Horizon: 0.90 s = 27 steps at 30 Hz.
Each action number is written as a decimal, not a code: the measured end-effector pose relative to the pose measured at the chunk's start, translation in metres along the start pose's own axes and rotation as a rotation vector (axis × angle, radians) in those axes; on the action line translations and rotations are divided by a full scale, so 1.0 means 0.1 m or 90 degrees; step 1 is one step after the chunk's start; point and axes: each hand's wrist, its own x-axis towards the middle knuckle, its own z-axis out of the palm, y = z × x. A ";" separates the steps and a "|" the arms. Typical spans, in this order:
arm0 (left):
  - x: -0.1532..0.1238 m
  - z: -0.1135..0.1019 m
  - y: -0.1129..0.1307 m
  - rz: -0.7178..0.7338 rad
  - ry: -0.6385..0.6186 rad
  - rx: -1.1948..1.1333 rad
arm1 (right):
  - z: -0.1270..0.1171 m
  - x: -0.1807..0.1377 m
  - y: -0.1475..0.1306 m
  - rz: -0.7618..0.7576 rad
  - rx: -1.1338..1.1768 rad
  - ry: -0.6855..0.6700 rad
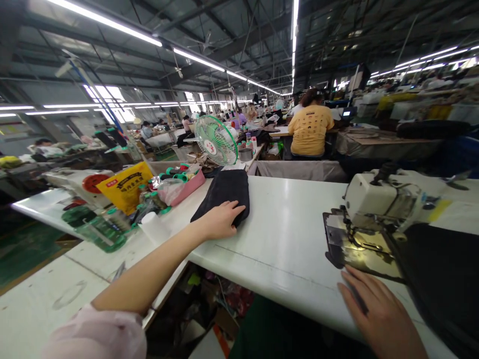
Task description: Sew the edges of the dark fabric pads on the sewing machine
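My left hand [221,220] lies on a stack of flat black fabric pieces [228,187], its fingers stretched out and apart. The stack rests on the white table left of centre. At the lower right, my right hand [377,309] is closed around a small, slim dark object [356,294], mostly hidden between thumb and fingers; its kind cannot be made out. Just beyond that hand stands a white sewing machine [381,199] with a worn metal plate [337,237] under its lit needle area. A large black fabric piece [445,269] hangs over the table's right side by the machine.
To the left are a pink tray [189,187] of thread spools, a yellow packet [127,187], a green bottle [101,232] and a white cone [151,224]. A green fan [216,140] stands behind. A person in a yellow shirt [310,129] sits ahead, facing away.
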 end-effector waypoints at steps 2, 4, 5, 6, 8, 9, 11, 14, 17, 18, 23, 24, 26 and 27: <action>-0.02 0.00 -0.05 0.006 -0.005 0.017 | 0.00 0.02 -0.03 0.044 0.024 0.015; -0.03 0.01 -0.12 0.022 -0.002 0.019 | 0.00 0.04 -0.06 0.079 0.042 0.027; -0.04 0.02 -0.14 0.028 -0.008 0.020 | -0.01 0.05 -0.08 0.089 0.048 0.027; -0.06 0.02 -0.17 0.030 -0.020 0.024 | -0.01 0.06 -0.09 0.096 0.051 0.026; -0.08 0.05 -0.19 0.026 -0.047 0.034 | -0.02 0.07 -0.10 0.106 0.054 0.023; -0.08 0.06 -0.19 0.022 -0.053 0.041 | -0.02 0.07 -0.10 0.112 0.055 0.023; -0.09 0.06 -0.20 0.018 -0.044 0.057 | -0.02 0.07 -0.10 0.121 0.057 0.026; -0.13 -0.01 -0.27 0.016 -0.004 0.066 | -0.01 0.07 -0.10 0.128 0.058 0.028; -0.28 -0.13 -0.41 0.011 0.034 0.030 | 0.01 0.07 -0.09 0.135 0.060 0.022; -0.35 -0.15 -0.45 0.014 0.032 0.015 | 0.01 0.07 -0.10 0.136 0.058 0.023; -0.61 -0.13 -0.54 0.030 -0.040 -0.091 | 0.00 0.08 -0.11 0.115 0.045 0.045; -0.62 -0.13 -0.54 0.021 -0.041 -0.114 | 0.00 0.08 -0.11 0.109 0.044 0.048; -0.59 -0.16 -0.55 -0.019 -0.013 -0.133 | 0.00 0.08 -0.10 0.095 0.040 0.050; -0.57 -0.19 -0.55 -0.042 0.015 -0.126 | 0.00 0.08 -0.10 0.087 0.037 0.052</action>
